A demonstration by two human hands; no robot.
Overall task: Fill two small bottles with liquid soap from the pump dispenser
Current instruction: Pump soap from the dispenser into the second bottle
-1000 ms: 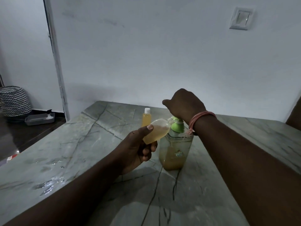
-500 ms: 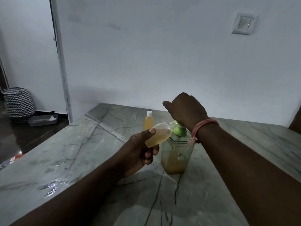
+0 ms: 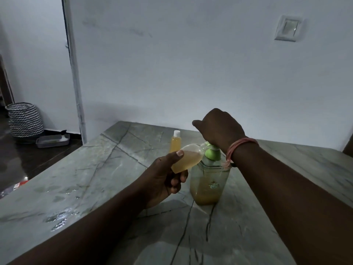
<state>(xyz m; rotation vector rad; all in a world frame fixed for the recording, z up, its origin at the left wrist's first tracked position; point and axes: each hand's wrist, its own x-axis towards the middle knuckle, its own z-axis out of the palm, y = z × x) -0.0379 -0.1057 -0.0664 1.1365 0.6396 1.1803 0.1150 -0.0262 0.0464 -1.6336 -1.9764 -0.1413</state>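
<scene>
My left hand (image 3: 164,180) grips a small clear bottle (image 3: 188,158), tilted with its mouth toward the green spout of the pump dispenser (image 3: 209,180). Amber soap fills the lower part of that bottle. The dispenser is a clear square jar, roughly half full of amber soap, standing on the marble table (image 3: 107,169). My right hand (image 3: 219,129) sits on top of the green pump head, palm down; its fingers are hidden. A second small bottle (image 3: 175,144), capped white and full of amber liquid, stands upright just behind my left hand.
Wet patches glisten on the table's left side (image 3: 59,219). A striped basket (image 3: 24,119) and a grey tray (image 3: 52,140) lie on the dark floor at left. A white wall with a light switch (image 3: 288,28) backs the table.
My right hand and the pump head have risen slightly. The tilted bottle stays at the spout. The view has shifted a little.
</scene>
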